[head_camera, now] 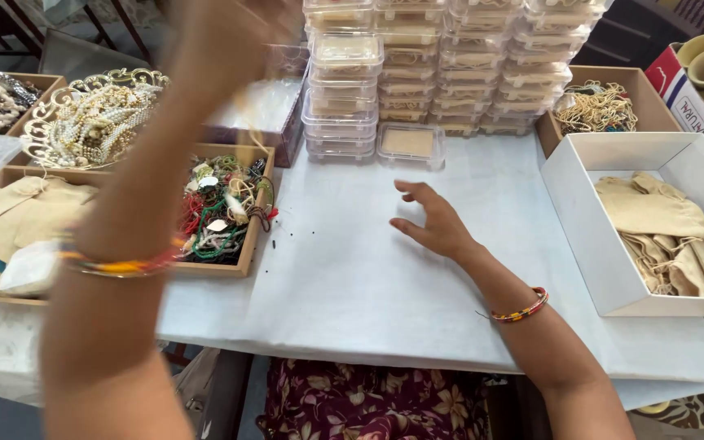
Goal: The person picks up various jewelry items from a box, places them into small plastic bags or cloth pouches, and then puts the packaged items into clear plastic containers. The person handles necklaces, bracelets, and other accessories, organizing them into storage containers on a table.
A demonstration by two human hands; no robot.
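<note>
Right hand: the right hand [433,222] hovers over the middle of the white cloth-covered table [352,277], fingers spread apart and lightly curled, holding nothing; a beaded bangle of red, yellow and green sits on its wrist.
Left hand: the left hand [230,33] is raised toward the table's far edge, strongly blurred; whether its fingers are apart or closed on something cannot be told. A multicoloured beaded bangle circles that wrist.
Nearest thing: a single clear plastic lidded box with a tan insert [409,145] lies flat on the table near the far edge, just beyond the right hand and apart from it.
Far edge: stacks of clear plastic lidded boxes [450,65] stand in rows behind the single box.
Left edge: a shallow wooden tray of tangled coloured bead strings [222,208]; beside it, cream cloth pouches [18,220] and a gilt openwork tray of pearl strands [91,122].
Right edge: a white cardboard box [580,212] holding beige drawstring pouches [662,228]; behind it, a brown cardboard box of pale cord loops [596,106].
</note>
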